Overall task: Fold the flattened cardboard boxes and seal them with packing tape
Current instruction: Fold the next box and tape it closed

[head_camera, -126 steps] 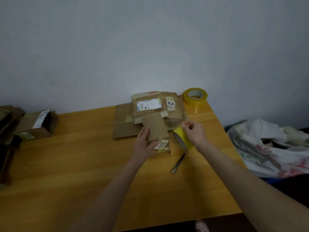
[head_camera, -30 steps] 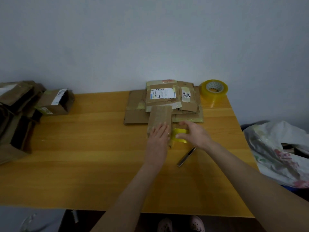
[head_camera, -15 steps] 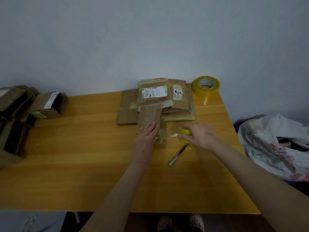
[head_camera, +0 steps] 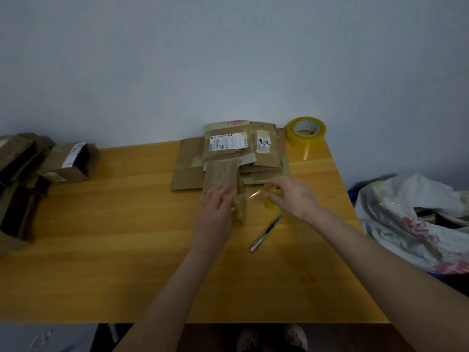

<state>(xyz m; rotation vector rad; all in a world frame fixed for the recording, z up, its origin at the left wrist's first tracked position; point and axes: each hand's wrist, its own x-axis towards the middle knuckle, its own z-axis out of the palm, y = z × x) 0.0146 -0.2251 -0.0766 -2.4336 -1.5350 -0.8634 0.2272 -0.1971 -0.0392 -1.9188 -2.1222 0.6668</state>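
Under the near edge of the table (head_camera: pixel 114 262), two slippered feet (head_camera: pixel 271 337). On the wood right of centre, a slim cutter (head_camera: pixel 265 233), lying slantwise just below the right wrist. Past it, left hand (head_camera: pixel 215 212) pressed flat, fingers straight, on a small folded cardboard box (head_camera: pixel 223 177) set against the front of the stack. Just beside, right hand (head_camera: pixel 295 196) curled round a yellow roll of packing tape (head_camera: pixel 272 201), mostly hidden by the fingers; clear strip of tape (head_camera: pixel 255 196) stretched from roll to the box's right side. Behind, stack of flattened boxes (head_camera: pixel 238 151) at the far edge, shipping label uppermost. At the far right corner, a second tape roll (head_camera: pixel 306 132), lying flat, well apart. Along the left edge, an open-ended box (head_camera: pixel 68 163) and a heap of more cardboard (head_camera: pixel 17 179). Off the right edge, a crumpled plastic bag (head_camera: pixel 411 219).
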